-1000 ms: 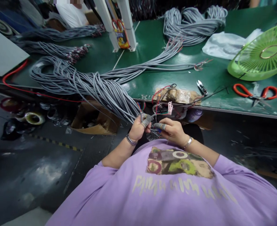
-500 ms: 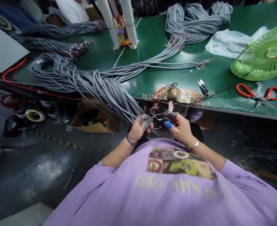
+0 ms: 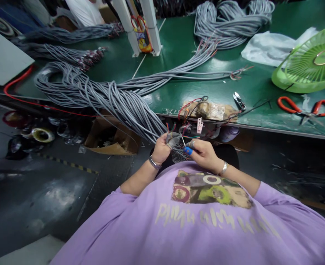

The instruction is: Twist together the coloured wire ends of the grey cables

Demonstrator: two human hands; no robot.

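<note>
In front of my shirt, below the bench edge, my left hand point(image 3: 163, 147) is closed on the end of a grey cable, its fingertips covered in grey tape. Thin coloured wires point(image 3: 192, 137) fan out from that end. My right hand point(image 3: 205, 152) pinches a thin white wire point(image 3: 183, 141) from the cable; a blue cover sits on its thumb and a grey one on a finger. A thick bundle of grey cables point(image 3: 123, 105) runs down from the bench to my left hand. Just beyond my hands hangs a pink clip point(image 3: 200, 125).
On the green bench point(image 3: 173, 97) lie small snips point(image 3: 239, 101), red-handled pliers point(image 3: 306, 109), a green fan point(image 3: 306, 62), a white plastic bag point(image 3: 268, 48) and more coiled cables point(image 3: 231, 25). A cardboard box point(image 3: 112, 141) stands below at left. Another person's white sleeve point(image 3: 86, 13) shows at the back.
My right hand has moved left and slightly down, closer to my left hand, and its thumb and finger have closed on a white wire. The pink clip hangs a little lower.
</note>
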